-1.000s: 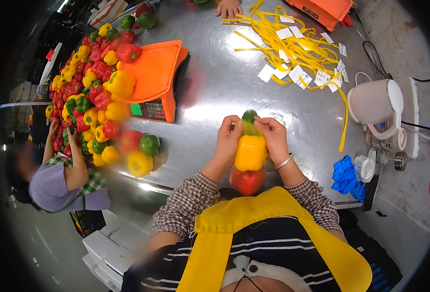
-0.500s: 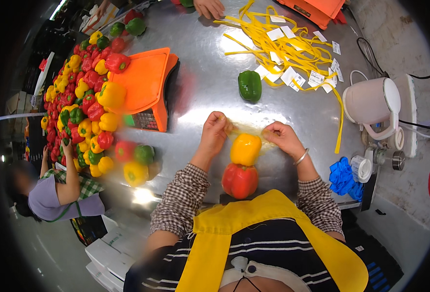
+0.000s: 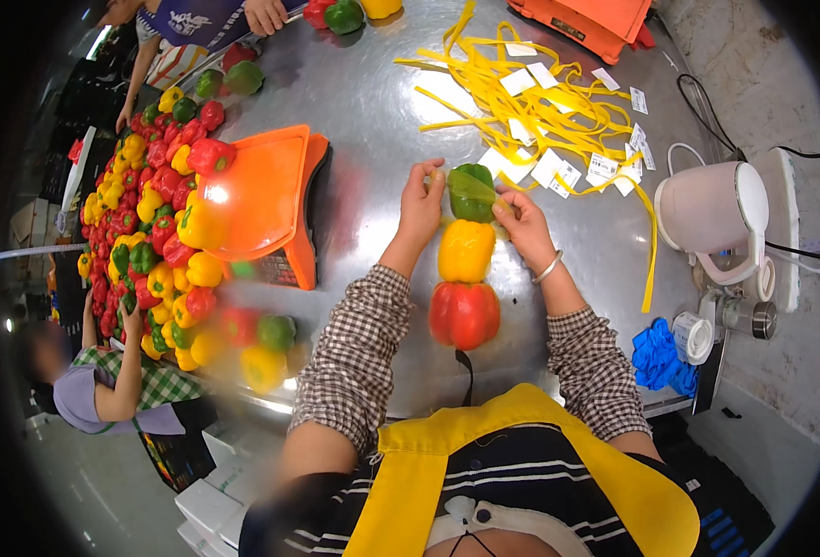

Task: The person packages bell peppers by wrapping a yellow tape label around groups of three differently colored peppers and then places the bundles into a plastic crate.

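Three bell peppers stand in a row in front of me: a red pepper (image 3: pixel 464 316) nearest, a yellow pepper (image 3: pixel 465 251) in the middle and a green pepper (image 3: pixel 471 210) farthest. A thin, see-through yellow net sleeve (image 3: pixel 476 187) stretches across the green pepper. My left hand (image 3: pixel 421 202) pinches its edge on the left, fingers closed. On the other side my right hand (image 3: pixel 524 226), with a bangle at the wrist, grips the sleeve between thumb and fingers. How far the sleeve reaches over the yellow and red peppers is hard to make out.
Yellow strips (image 3: pixel 512 102) with white labels (image 3: pixel 603 170) lie beyond my hands. An orange scale (image 3: pixel 261 195) stands left, beside a heap of peppers (image 3: pixel 154 200). At right are a kettle (image 3: pixel 702 209), blue crumpled material (image 3: pixel 658 357) and a glass jar (image 3: pixel 742 312). Two people work at left.
Both hands have moved away from me with the sleeve's edge. The sleeve now crosses the green pepper, which touches the yellow one. Another person has come into view at the upper left.
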